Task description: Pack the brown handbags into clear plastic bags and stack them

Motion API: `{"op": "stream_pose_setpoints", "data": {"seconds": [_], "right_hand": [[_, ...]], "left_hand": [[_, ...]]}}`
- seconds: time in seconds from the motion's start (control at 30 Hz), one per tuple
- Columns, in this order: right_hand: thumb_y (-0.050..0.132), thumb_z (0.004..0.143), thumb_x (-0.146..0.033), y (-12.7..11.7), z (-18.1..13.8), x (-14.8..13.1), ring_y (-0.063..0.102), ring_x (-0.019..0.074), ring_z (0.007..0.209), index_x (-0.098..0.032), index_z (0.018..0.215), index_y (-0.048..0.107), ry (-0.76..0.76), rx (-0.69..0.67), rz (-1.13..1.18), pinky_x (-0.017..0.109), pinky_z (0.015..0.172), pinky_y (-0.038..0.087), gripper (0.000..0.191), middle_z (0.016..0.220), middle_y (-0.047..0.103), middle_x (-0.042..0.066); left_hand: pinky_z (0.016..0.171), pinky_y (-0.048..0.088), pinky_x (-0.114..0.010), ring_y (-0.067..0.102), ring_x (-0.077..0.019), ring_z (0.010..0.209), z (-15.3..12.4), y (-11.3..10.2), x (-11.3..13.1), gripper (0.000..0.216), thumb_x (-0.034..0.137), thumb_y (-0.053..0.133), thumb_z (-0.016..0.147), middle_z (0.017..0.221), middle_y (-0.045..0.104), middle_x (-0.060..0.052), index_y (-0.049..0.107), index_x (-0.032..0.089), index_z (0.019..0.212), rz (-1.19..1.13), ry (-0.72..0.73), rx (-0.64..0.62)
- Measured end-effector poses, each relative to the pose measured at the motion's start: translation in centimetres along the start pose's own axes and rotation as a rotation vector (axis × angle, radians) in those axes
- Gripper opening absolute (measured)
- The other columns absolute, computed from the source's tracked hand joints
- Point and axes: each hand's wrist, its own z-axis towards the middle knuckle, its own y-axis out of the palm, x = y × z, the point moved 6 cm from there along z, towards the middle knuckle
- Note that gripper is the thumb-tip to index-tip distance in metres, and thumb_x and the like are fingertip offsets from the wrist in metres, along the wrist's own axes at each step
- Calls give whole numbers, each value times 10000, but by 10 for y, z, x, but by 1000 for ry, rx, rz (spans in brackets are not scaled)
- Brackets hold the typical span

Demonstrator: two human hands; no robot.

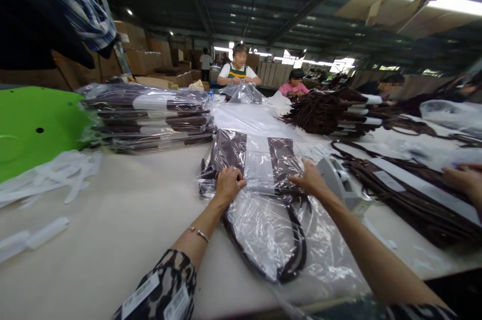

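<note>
In front of me a dark brown handbag (231, 147) lies flat inside a clear plastic bag (259, 229), a white paper band (259, 159) across its middle. Its looped handles (299, 245) reach toward me under the loose plastic. My left hand (229, 184) is closed at the near left edge of the handbag, fingers curled into the plastic. On the other side my right hand (311, 178) rests at the handbag's right edge, thumb stretched inward over the plastic and fingers apart. Part of its grip is hidden.
Bagged brown handbags (150, 119) are stacked at the left, by a green board (37, 129) and white strips (75, 169). A grey tape dispenser (339, 184) stands right of my hand. More brown bags (410, 184) lie right, beside another person's hand (465, 179). Co-workers sit across the table.
</note>
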Motion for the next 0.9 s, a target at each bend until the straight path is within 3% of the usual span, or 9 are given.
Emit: {"op": "stream_pose_setpoints", "data": {"seconds": [0.13, 0.23, 0.3, 0.37, 0.47, 0.57, 0.63, 0.73, 0.9], "right_hand": [[720, 722, -537, -1, -5, 47, 469, 354, 1315, -24, 1444, 353, 172, -48, 89, 404, 1078, 382, 959, 1422, 473, 256], [785, 633, -552, 6, -8, 59, 421, 410, 1337, -45, 1421, 389, 228, -9, 123, 477, 1079, 362, 1017, 1437, 447, 270], [832, 562, -537, 7, -6, 63, 388, 430, 1351, -39, 1412, 394, 254, 19, 202, 488, 1080, 354, 1077, 1452, 418, 288], [847, 531, -541, 8, -2, 65, 461, 418, 1298, -35, 1370, 440, 262, 10, 290, 450, 1032, 408, 1061, 1390, 489, 291], [829, 550, -560, 10, 3, 65, 620, 363, 1101, -87, 1205, 580, 264, -35, 376, 383, 866, 508, 846, 1167, 661, 220], [862, 518, -455, 15, -1, 60, 682, 306, 903, -148, 930, 669, 258, -76, 459, 330, 719, 525, 549, 880, 731, 109], [872, 497, -389, 20, -10, 52, 682, 288, 826, -160, 798, 668, 248, -106, 514, 319, 677, 514, 430, 747, 715, 65], [841, 547, -351, 28, -30, 32, 674, 252, 766, -158, 770, 669, 212, -170, 642, 300, 647, 507, 342, 713, 706, 46], [751, 689, -446, 39, -77, -8, 637, 173, 621, -180, 909, 627, 198, -284, 878, 266, 538, 496, 367, 768, 708, 30]], "left_hand": [[863, 444, -328, 587, -201, 907, 5, -12, 2, 116, 325, 648, 849, 916, 655, -30, 662, 210, 845, -80, 40, -14], [1046, 392, -384, 524, -237, 1185, -10, -40, -14, 266, 341, 616, 874, 1241, 586, -91, 604, 200, 1099, -125, 14, 160], [1141, 306, -452, 398, -283, 1343, -36, -62, -40, 401, 341, 653, 839, 1390, 480, -124, 541, 199, 1197, -197, -111, 343], [1148, 311, -493, 358, -312, 1386, -68, -74, -73, 508, 365, 681, 811, 1423, 444, -139, 490, 208, 1255, -374, -332, 432], [1089, 413, -466, 387, -303, 1385, -110, -70, -103, 625, 410, 688, 814, 1480, 381, -155, 398, 237, 1339, -773, -638, 400], [941, 538, -407, 549, -264, 1250, -125, -58, -97, 706, 353, 736, 786, 1486, 394, -154, 342, 284, 1368, -1105, -742, 273], [788, 590, -376, 657, -239, 1069, -116, -48, -86, 694, 317, 737, 781, 1370, 532, -142, 348, 284, 1354, -1138, -734, 153], [678, 585, -342, 703, -218, 871, -82, -45, -79, 547, 237, 683, 797, 1109, 680, -112, 423, 201, 1277, -912, -651, 90], [931, 496, -405, 633, -272, 1088, -10, -69, -95, 676, 44, 670, 687, 1204, 629, -156, 427, 138, 1311, -630, -544, 211]]}}
